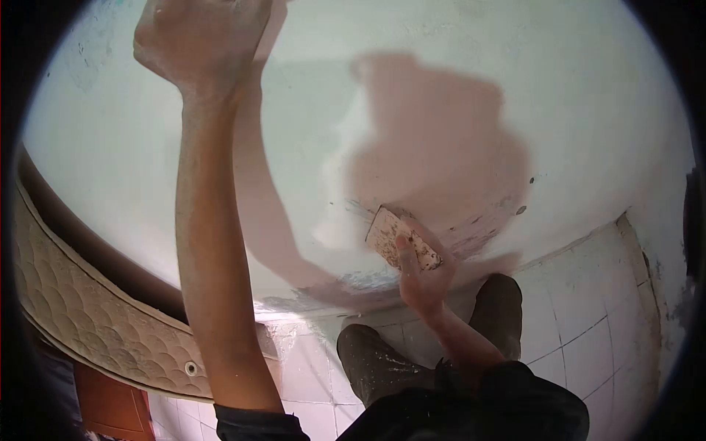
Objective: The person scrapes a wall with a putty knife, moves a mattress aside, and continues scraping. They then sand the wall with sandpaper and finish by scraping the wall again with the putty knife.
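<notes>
My right hand (428,285) grips a flat rectangular block (397,239), worn and speckled with brown. The block lies against the lower part of the pale wall (588,117), beside dark scuffs and grey patches. My left hand (202,37) is raised at the top left, close to the wall. Its back and wrist show, but its fingers are cut off or hidden, so what it holds cannot be seen. Shadows of my head and left arm fall across the wall.
A quilted beige padded panel (110,316) leans at the left, with a reddish-brown object (114,400) below it. White floor tiles (581,345) lie along the wall's base. My knees (500,309) are close to the wall. Dark shapes stand at the far right edge.
</notes>
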